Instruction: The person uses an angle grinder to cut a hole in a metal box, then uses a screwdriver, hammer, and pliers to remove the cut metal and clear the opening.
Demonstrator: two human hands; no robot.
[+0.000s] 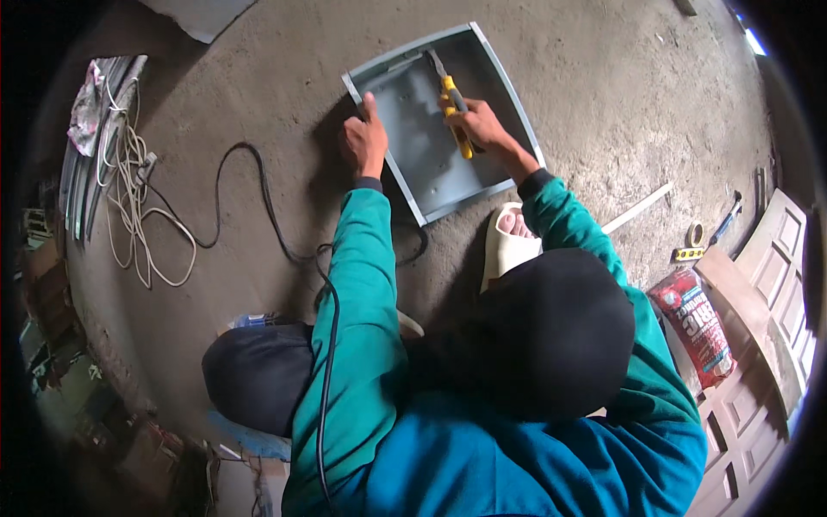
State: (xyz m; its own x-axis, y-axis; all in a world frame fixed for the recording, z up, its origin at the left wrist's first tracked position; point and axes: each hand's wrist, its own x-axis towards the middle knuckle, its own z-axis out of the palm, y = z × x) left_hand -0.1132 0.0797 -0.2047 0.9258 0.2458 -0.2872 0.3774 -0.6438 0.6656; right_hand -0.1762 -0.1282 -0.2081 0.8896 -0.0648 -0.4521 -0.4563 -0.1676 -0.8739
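Note:
A shallow grey metal box (412, 129) with a raised rim rests tilted at an angle on the concrete floor in front of me. My left hand (366, 138) grips its left side, thumb up along the edge, with some fingertips hidden. In my right hand (487, 129) are yellow and dark-grey pliers (465, 144), held over the inside of the box, their metal jaws at the far wall near a small slot or tab; I cannot tell whether they bite on it.
Cables (138, 215) and metal strips (86, 172) lie left, a black cord crossing my left arm. Right are a pale strip (637, 207), tape roll (695, 234), yellow level (689, 255), red sack (702, 336) and wooden panels (767, 241). My sandalled foot (504, 250) is below the box.

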